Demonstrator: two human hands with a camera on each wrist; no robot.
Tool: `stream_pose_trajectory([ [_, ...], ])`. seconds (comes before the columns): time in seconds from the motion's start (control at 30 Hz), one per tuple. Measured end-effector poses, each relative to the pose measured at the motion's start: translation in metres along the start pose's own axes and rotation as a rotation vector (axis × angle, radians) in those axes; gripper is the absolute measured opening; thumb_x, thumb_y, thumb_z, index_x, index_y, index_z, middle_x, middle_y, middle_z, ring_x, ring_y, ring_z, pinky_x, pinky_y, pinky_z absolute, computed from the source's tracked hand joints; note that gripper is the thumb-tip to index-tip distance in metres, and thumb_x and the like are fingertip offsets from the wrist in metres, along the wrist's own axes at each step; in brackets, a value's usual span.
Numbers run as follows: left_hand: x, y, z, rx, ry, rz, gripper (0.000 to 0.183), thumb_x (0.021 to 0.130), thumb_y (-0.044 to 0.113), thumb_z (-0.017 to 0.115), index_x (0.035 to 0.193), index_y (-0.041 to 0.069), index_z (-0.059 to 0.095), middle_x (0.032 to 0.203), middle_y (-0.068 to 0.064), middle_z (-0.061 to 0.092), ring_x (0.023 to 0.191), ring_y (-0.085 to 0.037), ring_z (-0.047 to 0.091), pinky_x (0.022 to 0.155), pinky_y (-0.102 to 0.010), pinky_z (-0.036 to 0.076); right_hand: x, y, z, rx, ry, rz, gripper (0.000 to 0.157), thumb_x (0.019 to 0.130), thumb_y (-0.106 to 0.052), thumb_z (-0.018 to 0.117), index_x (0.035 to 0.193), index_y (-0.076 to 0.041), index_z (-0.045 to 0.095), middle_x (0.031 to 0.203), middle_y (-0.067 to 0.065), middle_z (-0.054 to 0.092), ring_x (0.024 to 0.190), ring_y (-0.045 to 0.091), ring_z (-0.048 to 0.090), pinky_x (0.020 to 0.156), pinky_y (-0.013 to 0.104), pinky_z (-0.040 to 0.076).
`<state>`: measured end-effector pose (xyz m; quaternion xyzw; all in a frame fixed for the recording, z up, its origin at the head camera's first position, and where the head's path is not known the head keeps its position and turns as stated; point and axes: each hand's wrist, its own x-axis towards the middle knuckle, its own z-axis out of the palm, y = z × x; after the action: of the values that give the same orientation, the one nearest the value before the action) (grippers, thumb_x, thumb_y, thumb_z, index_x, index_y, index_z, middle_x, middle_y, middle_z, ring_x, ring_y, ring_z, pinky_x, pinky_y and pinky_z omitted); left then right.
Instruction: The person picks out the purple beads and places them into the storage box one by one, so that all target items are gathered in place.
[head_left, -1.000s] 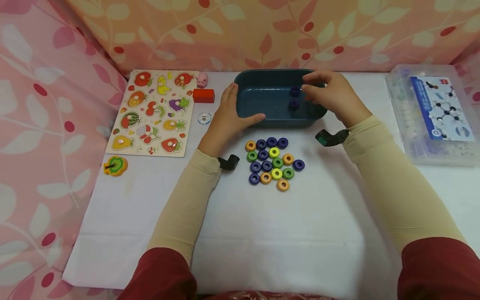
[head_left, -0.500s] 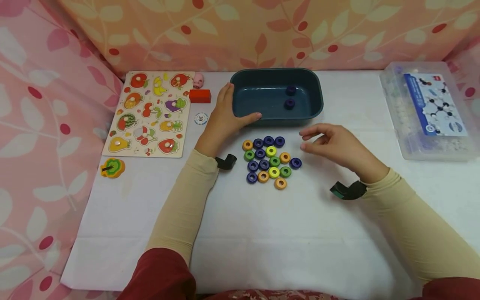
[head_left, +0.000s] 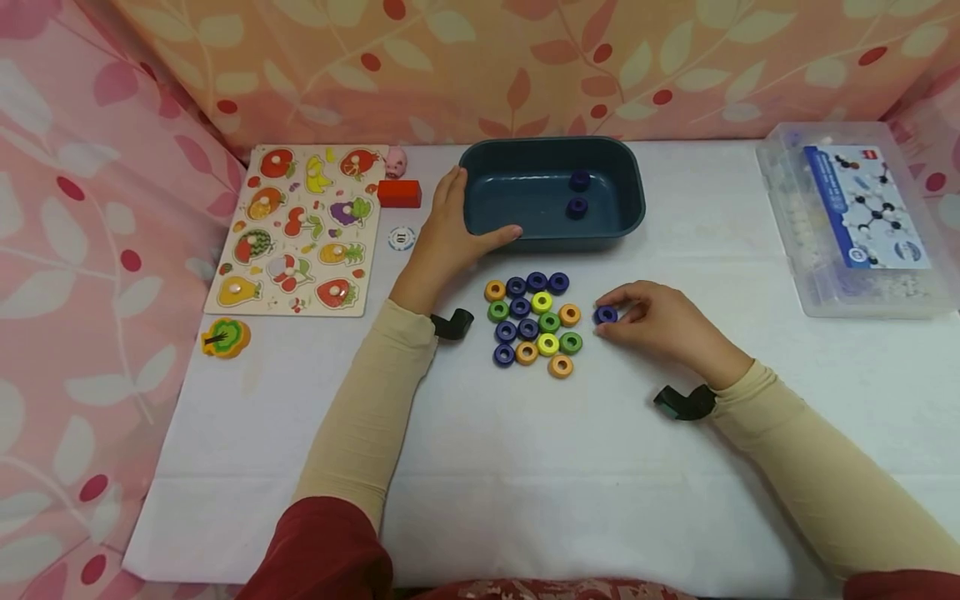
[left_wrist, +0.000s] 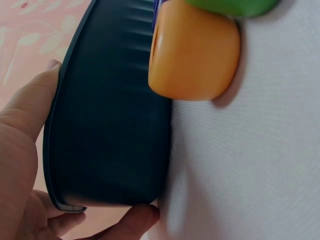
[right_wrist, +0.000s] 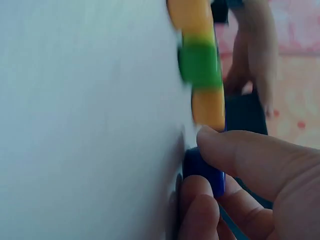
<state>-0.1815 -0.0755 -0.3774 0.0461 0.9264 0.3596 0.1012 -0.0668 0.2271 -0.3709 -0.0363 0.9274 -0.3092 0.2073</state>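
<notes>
We see the R hand point(head_left: 667, 327) low over the white cloth-covered bench point(head_left: 600, 467), R forearm coming in from lower R, hand pointing L. Its fingers are narrow, pinching a dark blue ring-shaped bead point(head_left: 606, 322) w/ a centre hole: thumb on the nr side, index on the far side. That bead is just R of the loose group; we can't tell if it touches the cloth.

L forearm, in a beige sleeve point(head_left: 367, 400), angles up & R. The L hand point(head_left: 453, 237) holds the dark teal oblong tray point(head_left: 517, 204) at its L end, thumb laid along the nr rim, other fingers round the end wall, thumb & fingers set wide apart. Two more dark blue beads point(head_left: 577, 213) lie inside, twd the R side, apart from each other.

Btwn the hands, nr side of the tray, we have a group of blue, orange, green & yellow ring-shaped beads point(head_left: 528, 336). Far L: a flat fruit-picture board point(head_left: 303, 196) & a red block point(head_left: 399, 194); far R: a clear plastic box point(head_left: 817, 298).
</notes>
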Motion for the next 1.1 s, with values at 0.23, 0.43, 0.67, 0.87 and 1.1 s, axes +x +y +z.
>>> stream_pose_trajectory([
  [0.23, 0.000, 0.000, 0.000, -0.003, 0.002, -0.001, 0.127, 0.067, 0.083, 0.068, 0.162, 0.030, 0.003, 0.169, 0.013, -0.004, 0.154, -0.018, 0.018, 0.123, -0.043, 0.026, 0.019, 0.027, -0.049, -0.013, 0.118, 0.134, 0.054, 0.083, -0.054, 0.077, 0.124, -0.019, 0.069, 0.113, 0.009, 0.067, 0.093, 0.020, 0.061, 0.073, 0.030, 0.046],
  [0.43, 0.000, -0.001, 0.000, -0.012, 0.002, -0.003, 0.126, 0.068, 0.082, 0.069, 0.162, 0.030, 0.003, 0.169, 0.013, -0.003, 0.154, -0.019, 0.019, 0.123, -0.043, 0.027, 0.049, 0.011, -0.099, 0.136, 0.250, 0.205, 0.060, 0.080, -0.059, 0.077, 0.129, -0.025, 0.067, 0.118, -0.007, 0.066, 0.096, 0.007, 0.058, 0.078, 0.030, 0.044],
  [0.67, 0.002, 0.000, 0.001, -0.013, -0.005, 0.007, 0.126, 0.068, 0.083, 0.068, 0.162, 0.029, 0.004, 0.169, 0.014, -0.004, 0.154, -0.018, 0.018, 0.123, -0.042, 0.026, 0.082, -0.036, -0.100, 0.138, 0.259, 0.120, 0.056, 0.084, -0.055, 0.075, 0.132, -0.029, 0.067, 0.127, -0.003, 0.061, 0.106, 0.013, 0.057, 0.081, 0.029, 0.045],
  [0.87, 0.003, 0.001, 0.003, -0.009, -0.007, 0.000, 0.126, 0.067, 0.083, 0.067, 0.162, 0.031, 0.004, 0.169, 0.014, -0.003, 0.154, -0.017, 0.018, 0.123, -0.042, 0.027, 0.094, -0.058, -0.077, 0.039, 0.188, 0.041, 0.057, 0.085, -0.052, 0.075, 0.133, -0.023, 0.066, 0.119, 0.005, 0.062, 0.092, 0.019, 0.056, 0.074, 0.030, 0.046],
  [1.1, 0.001, 0.000, 0.001, -0.001, 0.004, -0.007, 0.125, 0.068, 0.084, 0.066, 0.162, 0.031, 0.003, 0.169, 0.013, -0.003, 0.154, -0.018, 0.019, 0.123, -0.041, 0.026, 0.102, -0.066, -0.059, 0.011, 0.105, 0.011, 0.060, 0.086, -0.049, 0.076, 0.137, -0.022, 0.063, 0.135, 0.006, 0.060, 0.099, 0.023, 0.058, 0.081, 0.034, 0.049],
])
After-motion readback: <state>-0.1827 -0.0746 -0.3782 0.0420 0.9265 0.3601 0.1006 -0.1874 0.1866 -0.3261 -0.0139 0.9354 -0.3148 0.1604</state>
